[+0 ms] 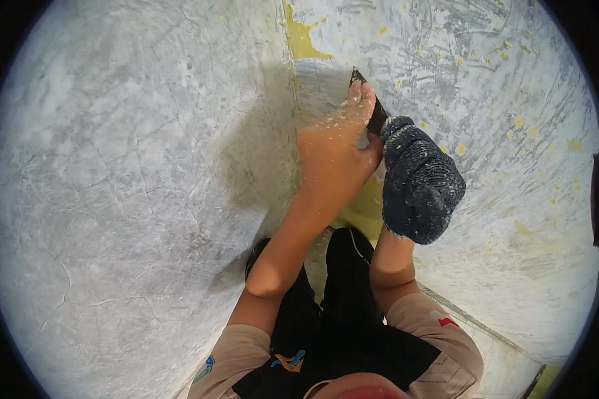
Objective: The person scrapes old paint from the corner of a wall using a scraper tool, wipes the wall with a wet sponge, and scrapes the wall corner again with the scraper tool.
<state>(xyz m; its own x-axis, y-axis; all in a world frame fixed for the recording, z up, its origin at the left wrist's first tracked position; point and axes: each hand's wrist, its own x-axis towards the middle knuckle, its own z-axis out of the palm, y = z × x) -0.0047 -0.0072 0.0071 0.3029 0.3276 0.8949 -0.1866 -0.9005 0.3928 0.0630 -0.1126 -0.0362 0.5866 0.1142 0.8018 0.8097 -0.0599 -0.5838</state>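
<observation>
My right hand (422, 179), in a dark knitted glove (416, 156) flecked with pale dust, sits right of centre in the frame. Its fingers are clenched around the lower end of a dark blade (377, 120), and whatever part lies inside my fist is hidden. The blade slants through the upper middle of the frame, its narrow tip pointing up and a little to the left, over the wall surface; I can't tell whether the edge touches it.

My left hand (333, 149) is bare, just left of the glove, with specks of dust across its back. Its fingertips lie against the blade close to the tip, and my thumb reaches toward the gloved fist. I can't tell whether those fingers grip the metal or only press on it.

A grey, scuffed wall (133, 133) fills the left of the frame, with fine cracks toward the lower left. It meets a paler wall (539, 193) along an edge running down from the top middle. A ragged yellow patch (303, 41) shows beside that edge, and smaller yellow spots dot the upper right. My black trousers (343, 272) and tan sleeves (243, 339) show at the bottom.
</observation>
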